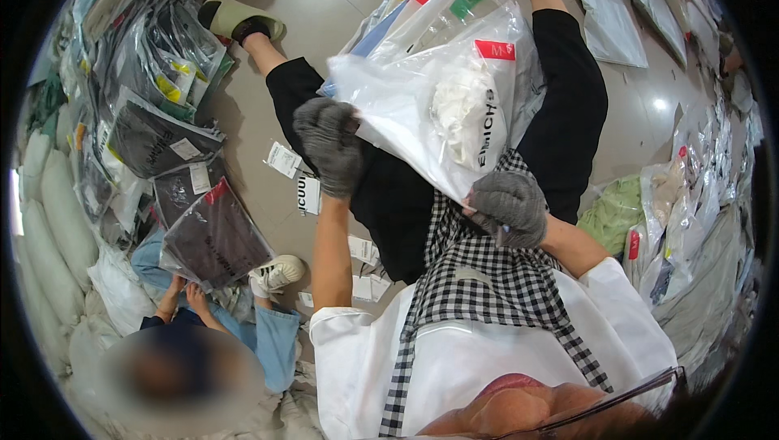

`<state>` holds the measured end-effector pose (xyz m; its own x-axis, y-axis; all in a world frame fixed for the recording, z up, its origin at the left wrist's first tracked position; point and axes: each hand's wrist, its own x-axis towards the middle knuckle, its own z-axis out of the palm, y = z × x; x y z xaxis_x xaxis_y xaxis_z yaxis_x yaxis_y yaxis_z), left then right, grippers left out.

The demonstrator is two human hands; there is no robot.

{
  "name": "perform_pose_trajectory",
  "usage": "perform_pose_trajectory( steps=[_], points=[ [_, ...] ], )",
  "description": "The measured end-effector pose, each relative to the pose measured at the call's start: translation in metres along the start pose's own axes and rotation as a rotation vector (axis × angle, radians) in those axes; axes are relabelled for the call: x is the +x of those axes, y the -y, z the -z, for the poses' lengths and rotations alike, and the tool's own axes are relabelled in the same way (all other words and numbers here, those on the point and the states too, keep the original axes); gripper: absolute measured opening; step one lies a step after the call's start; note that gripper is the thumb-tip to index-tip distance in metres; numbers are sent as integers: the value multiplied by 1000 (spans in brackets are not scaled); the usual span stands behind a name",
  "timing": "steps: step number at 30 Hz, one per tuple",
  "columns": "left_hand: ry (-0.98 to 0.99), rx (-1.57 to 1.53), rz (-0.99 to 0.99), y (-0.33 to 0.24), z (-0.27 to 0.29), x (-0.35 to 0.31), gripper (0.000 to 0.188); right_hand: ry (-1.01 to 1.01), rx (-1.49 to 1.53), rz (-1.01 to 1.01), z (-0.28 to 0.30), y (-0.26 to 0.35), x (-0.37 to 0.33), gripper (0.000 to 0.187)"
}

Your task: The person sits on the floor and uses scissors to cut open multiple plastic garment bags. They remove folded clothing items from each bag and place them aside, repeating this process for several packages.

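A clear plastic garment bag [398,111] with something white folded inside lies tilted over my lap. It has dark print and a red sticker [495,50]. My left hand [330,146], in a grey knit glove, is closed on the bag's left edge. Also gloved in grey, my right hand [510,208] pinches its near corner. A crumpled white bundle [466,111] shows through the plastic. Beneath and beyond it, more bagged garments [414,30] with red, yellow and green stickers rest across my legs.
Piles of bagged clothes [166,59] rise on the left, and others [690,205] on the right. White paper tags [284,159] are scattered on the tiled floor. At lower left, another person's hands [187,292] are at a dark bagged garment [217,237]. Grey bags [604,14] lie far right.
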<state>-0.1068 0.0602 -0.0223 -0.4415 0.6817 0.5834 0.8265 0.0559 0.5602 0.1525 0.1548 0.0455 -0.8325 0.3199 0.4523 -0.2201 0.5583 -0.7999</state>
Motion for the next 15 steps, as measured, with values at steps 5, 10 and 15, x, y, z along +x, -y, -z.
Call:
perform_pose_trajectory(
  steps=[5,10,15],
  points=[
    [21,-74,319,48,-3,-47,33,61,-45,-191,-13,-81,-13,51],
    [-118,-299,705,59,0,-83,32,274,-533,-603,-2,-152,-26,50],
    [-102,-372,745,48,-10,-77,22,-361,-288,-665,58,-141,-34,24]
  ],
)
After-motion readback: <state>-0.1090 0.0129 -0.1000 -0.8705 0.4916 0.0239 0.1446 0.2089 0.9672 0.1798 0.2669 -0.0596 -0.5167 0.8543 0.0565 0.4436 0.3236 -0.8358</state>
